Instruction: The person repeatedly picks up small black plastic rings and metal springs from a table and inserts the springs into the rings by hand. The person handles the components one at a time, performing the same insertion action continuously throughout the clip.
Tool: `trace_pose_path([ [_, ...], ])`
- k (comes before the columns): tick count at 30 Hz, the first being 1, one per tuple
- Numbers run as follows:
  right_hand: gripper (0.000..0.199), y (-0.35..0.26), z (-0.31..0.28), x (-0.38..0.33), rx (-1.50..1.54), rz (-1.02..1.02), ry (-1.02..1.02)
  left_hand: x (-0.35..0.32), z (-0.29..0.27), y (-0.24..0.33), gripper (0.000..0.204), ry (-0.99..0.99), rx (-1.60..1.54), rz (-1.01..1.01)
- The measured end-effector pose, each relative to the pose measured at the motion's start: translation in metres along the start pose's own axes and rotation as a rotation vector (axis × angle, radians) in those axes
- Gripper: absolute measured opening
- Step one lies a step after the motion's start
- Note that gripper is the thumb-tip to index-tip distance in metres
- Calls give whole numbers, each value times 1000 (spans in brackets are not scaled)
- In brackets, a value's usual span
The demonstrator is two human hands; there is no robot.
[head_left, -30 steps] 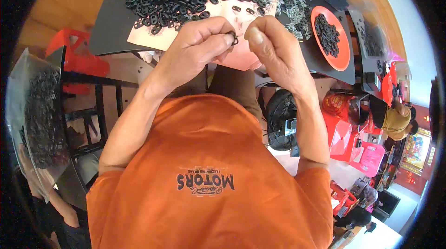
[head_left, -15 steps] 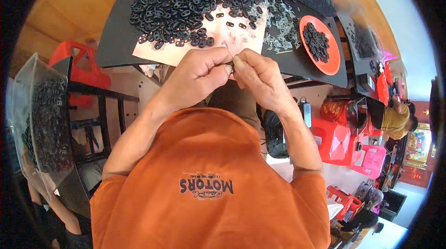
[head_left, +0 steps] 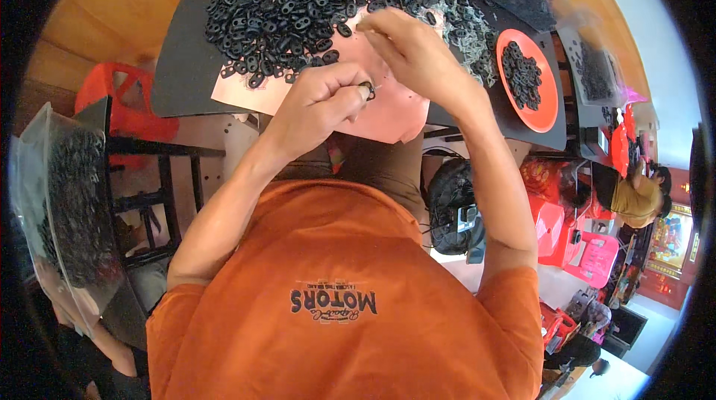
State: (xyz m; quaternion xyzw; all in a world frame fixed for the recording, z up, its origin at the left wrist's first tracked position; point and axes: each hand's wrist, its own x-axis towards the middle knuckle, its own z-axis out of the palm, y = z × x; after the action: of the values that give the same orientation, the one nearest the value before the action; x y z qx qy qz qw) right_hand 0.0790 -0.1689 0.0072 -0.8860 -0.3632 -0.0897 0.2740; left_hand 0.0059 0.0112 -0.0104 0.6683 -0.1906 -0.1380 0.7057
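Note:
Pinched between the thumb and fingers of my left hand [head_left: 332, 98] is a small black oval piece [head_left: 367, 91], its outer end showing past my fingertips. A thin, pale bit sticks out beside it. My right hand [head_left: 414, 57] hangs over the pink sheet [head_left: 384, 120], fingers stretched toward the pile and apart from the thumb, with nothing visible in them. Just beyond its fingertips spreads a large heap of black oval pieces with two holes [head_left: 298, 4]. Small, clear or greyish parts [head_left: 473, 38] lie in a loose pile to the right of that hand.
On the dark table [head_left: 183, 64], an orange-red plate [head_left: 550, 113] at the right holds more black pieces. Clear tubs of black parts stand at the far left [head_left: 74, 206] and right [head_left: 597, 72]. Red plastic stools and other people are farther off.
My hands were together in front of me. The right one has parted and moved forward over the sheet, while the left stays near its place with the black piece.

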Motion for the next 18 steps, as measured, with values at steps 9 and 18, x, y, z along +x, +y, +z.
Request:
trace_pose_path([
  [9, 17, 2, -2, 13, -144, 84, -224, 7, -2, -8, 15, 36, -64, -16],
  [18, 20, 23, 9, 22, -128, -74, -122, 6, 1, -9, 15, 27, -144, -47],
])
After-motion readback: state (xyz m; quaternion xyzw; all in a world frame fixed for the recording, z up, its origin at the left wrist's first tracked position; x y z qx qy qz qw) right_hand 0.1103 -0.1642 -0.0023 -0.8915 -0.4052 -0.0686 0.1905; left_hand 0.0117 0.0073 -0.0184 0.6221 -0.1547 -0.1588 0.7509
